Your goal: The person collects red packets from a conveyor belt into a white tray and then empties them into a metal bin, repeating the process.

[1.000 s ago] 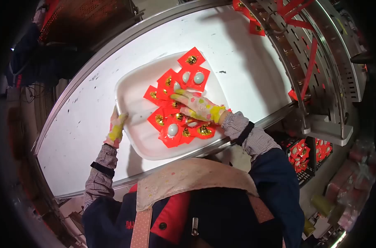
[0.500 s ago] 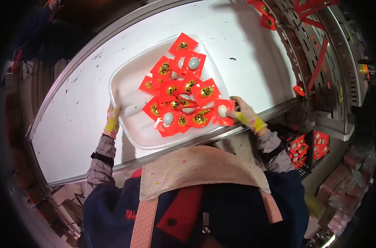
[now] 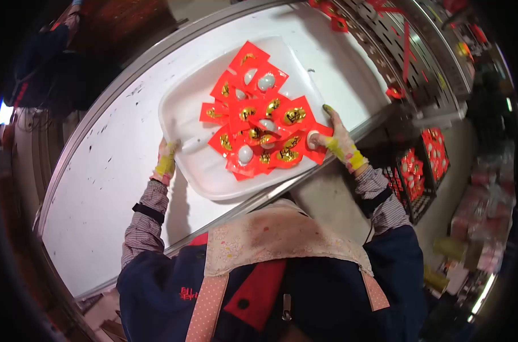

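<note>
A white plastic tub (image 3: pixel 182 105) holds a heap of red packets (image 3: pixel 247 114), some with gold print and some showing a pale round item. My left hand (image 3: pixel 166 159), in a yellow-stained glove, grips the tub's left rim with its fingers on the edge. At the tub's right side, my right hand (image 3: pixel 341 145) is closed round the rim, its fingers against a red packet at the edge. The tub sits over the white table, its near side at the table's front edge. Parts of both hands' fingers are hidden by the rim.
Black crates (image 3: pixel 421 202) of red packets stand on the floor at the right. A slotted metal machine (image 3: pixel 410 43) is at the upper right, with loose red packets (image 3: pixel 338 24) near it. Another person's dark sleeve (image 3: pixel 53 43) shows at the upper left.
The view has turned and shifted, so the table's front edge now slants more. Both hands stay on the tub, which has tilted or turned a little with its packets.
</note>
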Available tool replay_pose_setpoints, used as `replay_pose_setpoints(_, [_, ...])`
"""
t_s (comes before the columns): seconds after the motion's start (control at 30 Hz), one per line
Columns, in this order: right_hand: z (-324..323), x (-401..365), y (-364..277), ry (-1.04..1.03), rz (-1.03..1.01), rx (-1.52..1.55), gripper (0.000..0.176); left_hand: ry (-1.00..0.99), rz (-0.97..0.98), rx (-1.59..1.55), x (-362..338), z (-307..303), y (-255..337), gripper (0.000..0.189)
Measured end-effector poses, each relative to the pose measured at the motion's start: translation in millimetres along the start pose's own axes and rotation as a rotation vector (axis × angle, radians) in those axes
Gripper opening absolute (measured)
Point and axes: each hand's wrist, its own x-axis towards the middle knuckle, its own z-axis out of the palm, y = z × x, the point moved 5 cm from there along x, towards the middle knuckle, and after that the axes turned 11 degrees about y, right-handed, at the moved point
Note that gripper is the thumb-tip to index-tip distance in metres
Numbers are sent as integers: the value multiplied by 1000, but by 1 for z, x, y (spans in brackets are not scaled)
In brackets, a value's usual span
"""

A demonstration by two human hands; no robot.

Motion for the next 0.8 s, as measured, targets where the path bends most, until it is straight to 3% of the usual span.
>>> replay_pose_setpoints(0.07, [8, -9, -29, 6, -87, -36, 88, -44, -4, -23, -3, -13, 33, 60])
replay_pose_setpoints(0.17, [-19, -26, -2, 42, -282, -62, 86, -80, 101, 5, -50, 10, 62, 59])
replay_pose_setpoints(0.3, [-4, -35, 33, 47, -316, -98, 82, -126, 200, -15, -37, 9, 26, 58])
replay_pose_setpoints(0.33, [-13, -35, 36, 75, -327, -93, 82, -130, 302, 69, -44, 15, 29, 58])
replay_pose_setpoints(0.4, [-54, -76, 38, 132, -170, -65, 79, -339, 404, 195, -14, 71, 59, 58])
replay_pose_setpoints(0.5, [-102, -119, 2, 269, 126, -34, 75, -595, 247, 222, 17, 168, 143, 58])
replay_pose_setpoints(0.53, [-106, -138, -20, 264, 320, 50, 70, -705, 276, 262, 36, 199, 157, 58])
replay_pose_setpoints(0.6, [-108, -127, -15, 286, 227, 58, 66, -713, 315, 276, 50, 189, 156, 57])
replay_pose_setpoints(0.67, [-104, -147, 14, 412, 106, 51, 56, -835, 233, 266, 51, 224, 146, 54])
replay_pose_setpoints(0.8, [-49, -321, 36, 702, 283, 138, 52, -1119, 310, 358, 9, 269, 103, 53])
